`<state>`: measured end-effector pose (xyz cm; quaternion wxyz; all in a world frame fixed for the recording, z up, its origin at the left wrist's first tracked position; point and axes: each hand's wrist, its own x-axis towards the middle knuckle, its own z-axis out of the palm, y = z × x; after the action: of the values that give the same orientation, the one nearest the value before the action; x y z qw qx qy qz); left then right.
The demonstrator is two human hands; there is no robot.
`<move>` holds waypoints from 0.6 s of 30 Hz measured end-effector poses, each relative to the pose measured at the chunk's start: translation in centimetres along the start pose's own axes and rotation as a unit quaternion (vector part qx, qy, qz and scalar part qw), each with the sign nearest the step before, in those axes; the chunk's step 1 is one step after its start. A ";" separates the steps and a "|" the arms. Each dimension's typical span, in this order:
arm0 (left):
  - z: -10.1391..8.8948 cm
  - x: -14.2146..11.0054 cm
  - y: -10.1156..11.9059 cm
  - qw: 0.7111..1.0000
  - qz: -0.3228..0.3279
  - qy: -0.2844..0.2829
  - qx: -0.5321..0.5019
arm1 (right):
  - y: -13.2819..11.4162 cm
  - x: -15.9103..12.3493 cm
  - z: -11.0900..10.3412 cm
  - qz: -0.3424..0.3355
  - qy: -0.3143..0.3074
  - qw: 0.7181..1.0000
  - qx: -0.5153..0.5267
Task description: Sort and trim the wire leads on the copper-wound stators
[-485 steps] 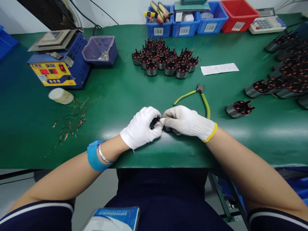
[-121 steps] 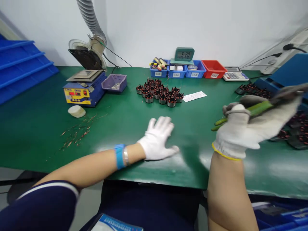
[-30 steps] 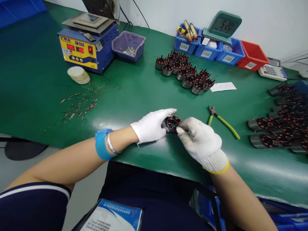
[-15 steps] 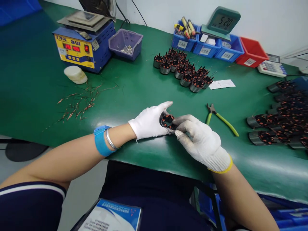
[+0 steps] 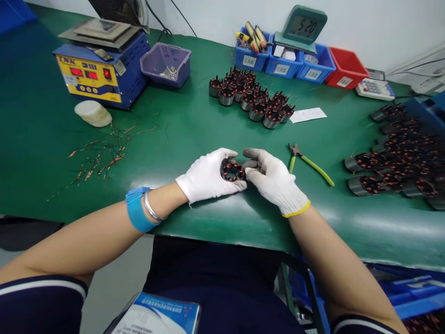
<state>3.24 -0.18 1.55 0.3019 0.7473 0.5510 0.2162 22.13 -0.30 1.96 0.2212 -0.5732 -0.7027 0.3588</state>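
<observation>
In a white glove, my left hand (image 5: pixel 207 177) wraps around a motor stator (image 5: pixel 232 171), a dark ring wound with copper wire, whose round opening faces up toward me. My right hand (image 5: pixel 269 178), gloved too, has its thumb and bent fingers at the stator's right edge; any wire between the fingertips is too small to make out. Green-handled cutting pliers (image 5: pixel 309 164) lie with jaws parted to the right of my right hand. Beyond both hands stands a group of similar stators (image 5: pixel 250 96), leads pointing up.
More stators (image 5: pixel 392 162) crowd the right side. Wire scraps (image 5: pixel 100 157) lie at left near a white block (image 5: pixel 93 113), a blue and yellow soldering unit (image 5: pixel 100 69) and a purple bin (image 5: pixel 166 65). Blue bins (image 5: pixel 283 67), a red bin (image 5: pixel 347 69) and a clock (image 5: pixel 305 25) line the wall.
My right hand has shifted from the stator's lower right up along its right edge, with its fingers less tightly curled. The stator sits more level in my left hand. The view has moved slightly.
</observation>
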 end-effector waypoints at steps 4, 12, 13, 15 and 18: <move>-0.1 -0.2 -0.3 0.998 0.008 -0.027 -0.058 | 0.2 1.0 -0.5 0.064 0.044 0.989 -0.124; 0.1 -0.5 -0.7 0.993 0.014 -0.043 -0.109 | 0.0 0.8 -0.9 0.014 -0.082 0.994 0.075; 0.0 -0.5 -0.7 0.993 0.014 -0.047 -0.109 | -0.1 0.7 -0.9 0.018 -0.074 0.996 0.039; 0.0 -0.5 -0.7 0.992 0.015 -0.057 -0.109 | 0.0 0.8 -1.3 0.054 -0.020 0.997 -0.043; -0.1 -0.6 -0.8 0.992 0.012 -0.064 -0.107 | 0.1 0.9 -1.6 0.088 0.023 0.996 -0.024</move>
<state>2.45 -0.51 1.10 0.4118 0.7300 0.4950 0.2291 23.16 0.96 2.85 0.1910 -0.6465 -0.6523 0.3465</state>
